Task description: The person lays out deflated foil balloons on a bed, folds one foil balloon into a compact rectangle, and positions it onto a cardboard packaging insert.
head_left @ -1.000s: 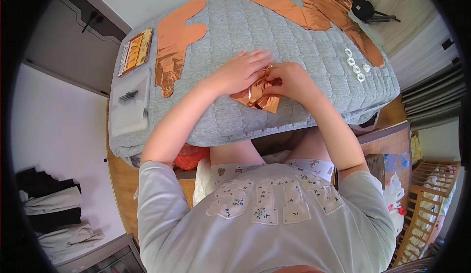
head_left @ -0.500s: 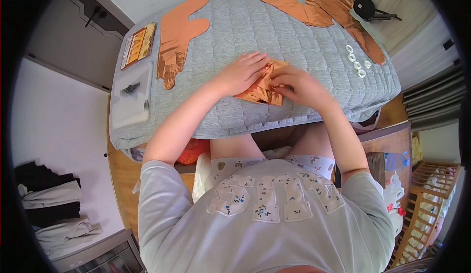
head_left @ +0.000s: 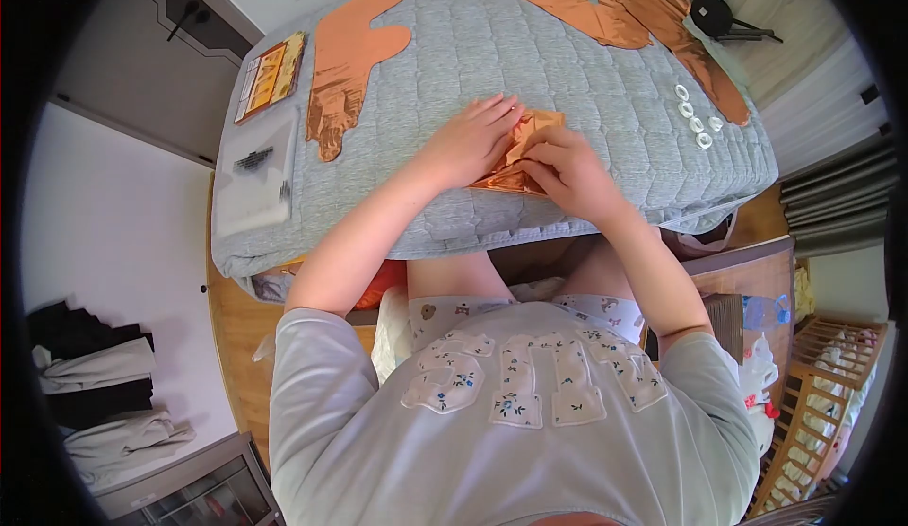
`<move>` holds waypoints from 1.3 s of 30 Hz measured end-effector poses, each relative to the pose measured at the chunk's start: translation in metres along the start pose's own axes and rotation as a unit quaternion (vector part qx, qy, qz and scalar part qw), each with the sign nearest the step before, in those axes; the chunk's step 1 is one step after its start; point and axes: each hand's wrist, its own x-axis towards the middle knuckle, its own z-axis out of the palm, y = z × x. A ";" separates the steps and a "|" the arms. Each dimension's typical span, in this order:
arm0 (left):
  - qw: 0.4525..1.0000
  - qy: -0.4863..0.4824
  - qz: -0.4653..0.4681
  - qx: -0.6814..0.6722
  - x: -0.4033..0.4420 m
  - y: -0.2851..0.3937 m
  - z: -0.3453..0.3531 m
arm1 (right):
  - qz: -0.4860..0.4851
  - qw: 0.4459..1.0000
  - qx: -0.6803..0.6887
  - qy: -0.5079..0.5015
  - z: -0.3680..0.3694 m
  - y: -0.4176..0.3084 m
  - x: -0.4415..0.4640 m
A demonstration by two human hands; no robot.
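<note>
On the grey quilted bed (head_left: 454, 62), near its front edge, the left hand (head_left: 470, 140) lies flat, fingers extended, on folded copper-coloured foil (head_left: 543, 122), which the right hand (head_left: 575, 168) apparently pinches.

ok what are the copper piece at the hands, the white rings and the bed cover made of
Copper piece: probably thin metallised plastic film, glossy; it shows sharp creases and bright glints.
Rings: perhaps plastic, finish unclear; they look pale and round, but too small to be sure.
Cover: fabric, matt and quilted, with streaky grey colouring and stitched lines.
</note>
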 end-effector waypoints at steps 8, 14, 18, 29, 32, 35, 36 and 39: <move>0.995 -0.024 -0.083 -0.059 -0.004 0.007 -0.006 | 0.145 0.989 0.008 -0.005 0.010 -0.001 0.016; 0.981 -0.086 -0.015 -0.176 -0.023 -0.015 -0.030 | 0.128 0.992 0.003 -0.001 0.015 0.008 0.019; 0.976 -0.140 -0.006 -0.167 -0.041 -0.026 -0.045 | 0.194 0.979 -0.008 -0.057 0.010 0.000 0.023; 0.981 -0.153 0.006 -0.117 -0.045 -0.029 -0.043 | 0.136 0.989 0.000 -0.059 0.008 0.006 0.022; 0.982 -0.149 0.001 -0.114 -0.046 -0.026 -0.044 | 0.122 0.992 0.008 -0.042 0.010 0.007 0.021; 0.985 -0.136 -0.011 -0.104 -0.047 -0.019 -0.046 | 0.154 0.987 0.007 -0.046 0.010 0.003 0.022; 0.985 -0.136 -0.010 -0.104 -0.048 -0.014 -0.049 | 0.154 0.987 0.006 -0.046 0.011 0.003 0.023; 0.996 -0.081 0.015 -0.031 -0.055 0.002 -0.052 | 0.134 0.990 0.020 -0.041 0.010 0.005 0.023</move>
